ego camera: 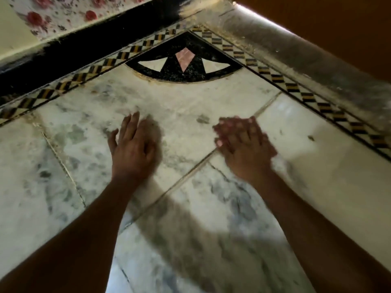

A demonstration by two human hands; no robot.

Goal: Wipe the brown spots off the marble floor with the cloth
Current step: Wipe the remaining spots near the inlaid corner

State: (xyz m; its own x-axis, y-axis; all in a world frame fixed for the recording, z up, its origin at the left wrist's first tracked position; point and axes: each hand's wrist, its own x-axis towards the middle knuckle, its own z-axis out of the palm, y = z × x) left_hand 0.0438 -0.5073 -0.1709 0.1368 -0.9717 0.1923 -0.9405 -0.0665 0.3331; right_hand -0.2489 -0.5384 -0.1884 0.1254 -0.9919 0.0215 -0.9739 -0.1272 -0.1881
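My left hand lies flat on the white, grey-veined marble floor, fingers apart and holding nothing. My right hand is motion-blurred, with its fingers together, pressed down on the floor across a tile joint. A pale, blurred edge of what looks like the cloth shows from under the outer side of its palm. A small brown spot sits on the tile to the right of that hand. A grey smudge lies between the two hands.
This is a room corner. A black inlaid fan motif fills the corner, with a chequered border strip along both walls. There is a black skirting at the left and a dusty metal sill under a brown door on the right.
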